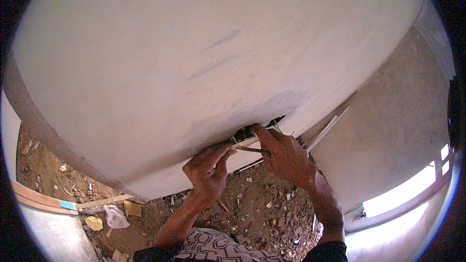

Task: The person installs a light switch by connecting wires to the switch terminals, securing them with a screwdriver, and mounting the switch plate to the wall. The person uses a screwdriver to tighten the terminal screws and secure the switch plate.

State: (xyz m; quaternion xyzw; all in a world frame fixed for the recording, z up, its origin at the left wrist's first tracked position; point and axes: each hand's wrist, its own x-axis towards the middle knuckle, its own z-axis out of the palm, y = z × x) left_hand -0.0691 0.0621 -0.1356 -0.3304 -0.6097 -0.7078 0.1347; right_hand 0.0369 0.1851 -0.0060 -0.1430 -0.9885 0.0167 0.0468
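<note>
A dark opening (241, 134) is cut low in the pale plastered wall (145, 68), with a yellow-green wire (277, 126) showing at its right end. My right hand (286, 157) is at the opening, closed on a thin rod-shaped tool (251, 150) that points left; its exact kind is unclear. Left of it, my left hand (209, 170) pinches with thumb and forefinger near the tool's tip. A small whitish bit shows at those fingertips, too small to name. Part of the opening is hidden behind both hands.
Rubble and soil (276, 213) cover the ground below. White strips (327, 130) lean by the darker wall (388, 131) at right. A clear plastic bag (116, 217), a yellow lump (93, 222) and a wooden board (41, 199) lie at lower left.
</note>
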